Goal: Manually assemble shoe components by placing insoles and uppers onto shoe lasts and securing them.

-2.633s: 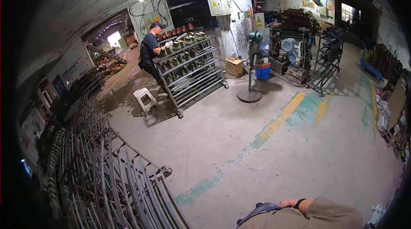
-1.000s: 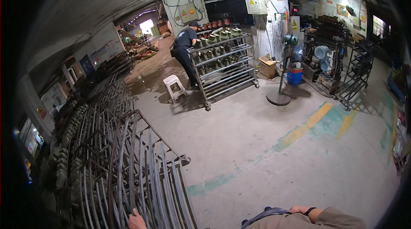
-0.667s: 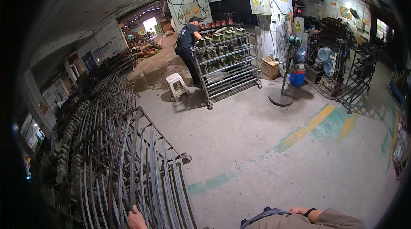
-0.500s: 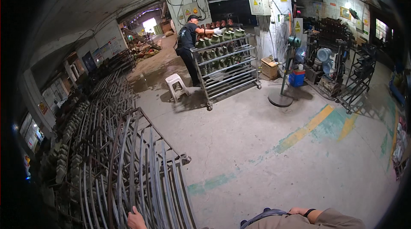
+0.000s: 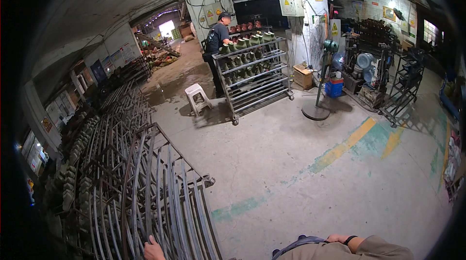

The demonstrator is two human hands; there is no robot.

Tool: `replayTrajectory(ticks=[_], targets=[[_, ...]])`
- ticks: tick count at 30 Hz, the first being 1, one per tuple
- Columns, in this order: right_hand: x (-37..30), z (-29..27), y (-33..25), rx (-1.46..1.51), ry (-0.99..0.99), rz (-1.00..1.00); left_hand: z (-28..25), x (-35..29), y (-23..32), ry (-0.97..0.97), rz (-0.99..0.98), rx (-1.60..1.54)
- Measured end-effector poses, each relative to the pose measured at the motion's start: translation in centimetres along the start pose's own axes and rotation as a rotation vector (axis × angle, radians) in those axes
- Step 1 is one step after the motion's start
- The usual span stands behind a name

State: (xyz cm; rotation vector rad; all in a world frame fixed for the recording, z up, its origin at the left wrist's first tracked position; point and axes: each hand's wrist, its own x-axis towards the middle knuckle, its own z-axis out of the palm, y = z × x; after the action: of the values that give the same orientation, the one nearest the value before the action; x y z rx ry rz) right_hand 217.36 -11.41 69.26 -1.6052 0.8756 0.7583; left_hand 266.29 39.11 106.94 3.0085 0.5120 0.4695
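At the lower edge, my left hand [image 5: 154,250] is at the end of a long metal rack [image 5: 182,197], its thumb up and its fingers curled at a bar. The rack is made of many parallel grey bars in a rusty frame, with a caster at its corner. My right hand [image 5: 336,238], with a black band on the wrist, lies against my clothing at the waist. Its fingers are mostly hidden, so I cannot tell what they hold. Beside it is a dark blue-grey item [image 5: 301,244], perhaps a strap or a bag.
A co-worker [image 5: 217,41] in dark clothes stands behind a wheeled rack [image 5: 257,78] carrying green boot-shaped pieces. A white stool [image 5: 197,99] is in front. Further right are a pedestal fan [image 5: 316,110], a blue box [image 5: 334,87] and machinery [image 5: 371,78]. More racks crowd the left.
The co-worker's outstretched, gloved arm has drawn back from above the rack's top row. The view has shifted slightly. My hands stay in nearly the same places.
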Motion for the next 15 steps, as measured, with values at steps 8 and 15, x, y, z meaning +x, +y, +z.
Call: replayTrajectory(ticks=[8,15], targets=[[-1.3,-0.4,-1.4,0.038,-0.057,0.056,-1.0,-0.5,0.8,-0.051,-0.025,-0.029],[4.7,-0.7,5.5,-0.325,-0.046,-0.123,4.1,2.5,-1.5,0.037,-0.110,0.039]])
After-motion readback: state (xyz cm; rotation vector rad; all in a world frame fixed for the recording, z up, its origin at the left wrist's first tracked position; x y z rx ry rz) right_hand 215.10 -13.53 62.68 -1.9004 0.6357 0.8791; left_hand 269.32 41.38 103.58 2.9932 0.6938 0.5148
